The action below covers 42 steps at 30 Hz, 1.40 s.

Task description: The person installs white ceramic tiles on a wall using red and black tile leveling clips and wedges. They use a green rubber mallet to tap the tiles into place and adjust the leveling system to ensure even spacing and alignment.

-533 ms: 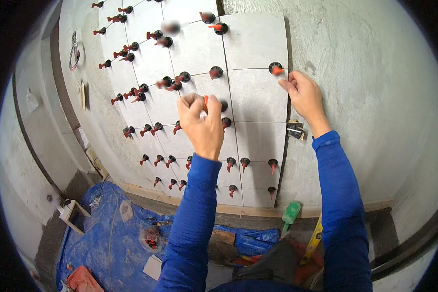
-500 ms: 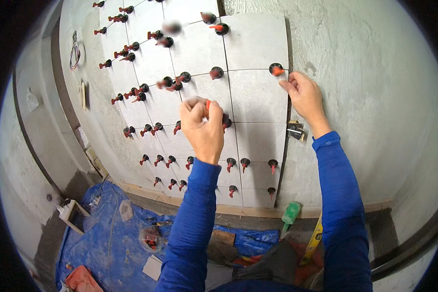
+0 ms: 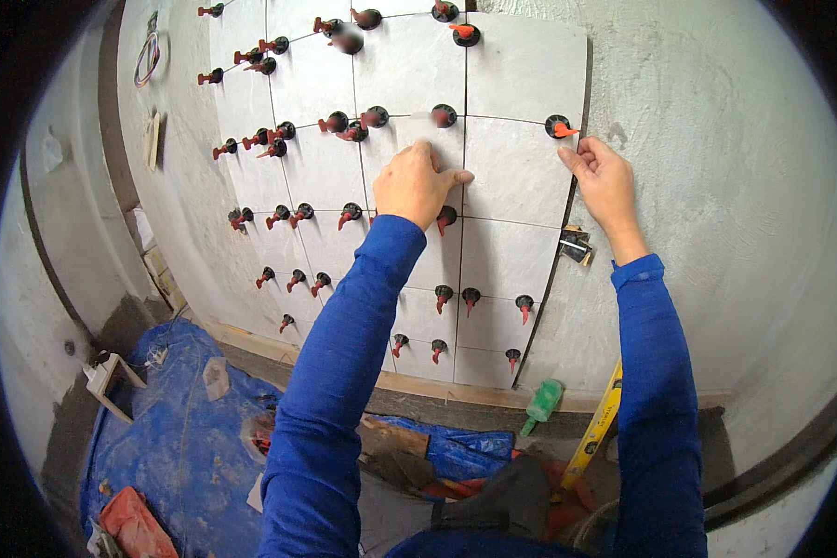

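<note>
My left hand point(image 3: 417, 183) presses against a pale grey wall tile point(image 3: 516, 172), its thumb stretched out to the right and some fingertips hidden behind the hand. Nothing shows in it. At the tiles' right edge, my right hand point(image 3: 606, 177) has its thumb and forefinger slightly apart, the thumb touching the tile face. Just above those fingertips sits a tile levelling clip point(image 3: 560, 127) with a black round base and an orange handle. Another orange-handled clip point(image 3: 465, 34) is higher up. Several dark red-handled clips point(image 3: 444, 298) stand along the joints.
Bare grey plaster point(image 3: 716, 186) lies right of the tiles. A small black box point(image 3: 575, 245) is set in the wall by the tile edge. Below are a green bottle point(image 3: 544, 400), a yellow spirit level point(image 3: 593, 432), a blue tarp point(image 3: 167, 446) and a white stool point(image 3: 113, 381).
My left hand has gone from a raised, closed grip with something orange showing to pressing on the tile. My right hand stays by the edge clip. The whole view has shifted.
</note>
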### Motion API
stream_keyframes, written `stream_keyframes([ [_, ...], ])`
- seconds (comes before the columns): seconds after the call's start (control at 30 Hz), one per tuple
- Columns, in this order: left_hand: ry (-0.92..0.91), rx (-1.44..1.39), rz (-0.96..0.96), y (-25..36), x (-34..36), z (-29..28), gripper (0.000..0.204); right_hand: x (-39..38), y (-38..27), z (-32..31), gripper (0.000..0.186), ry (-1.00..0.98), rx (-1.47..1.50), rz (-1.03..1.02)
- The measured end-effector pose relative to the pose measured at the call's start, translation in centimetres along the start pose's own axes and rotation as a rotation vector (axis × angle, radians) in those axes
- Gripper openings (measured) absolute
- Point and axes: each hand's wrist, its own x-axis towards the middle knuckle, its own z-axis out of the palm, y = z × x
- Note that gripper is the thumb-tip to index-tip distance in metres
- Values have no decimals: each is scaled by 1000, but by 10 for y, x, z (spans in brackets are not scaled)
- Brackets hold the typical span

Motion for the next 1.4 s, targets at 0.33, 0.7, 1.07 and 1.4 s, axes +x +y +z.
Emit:
stream_keyframes([
  [0.33,-28,-8,-39,0,2,-2,57,-4,-14,1,37,9,158,251],
  [0.7,-9,9,-3,-1,3,2,57,4,0,1,28,-39,194,179],
  [1.07,-5,-23,43,-7,6,3,58,1,-4,3,26,-36,170,181],
  [1.4,-5,-22,51,-9,6,5,56,6,3,-2,23,-127,246,157],
])
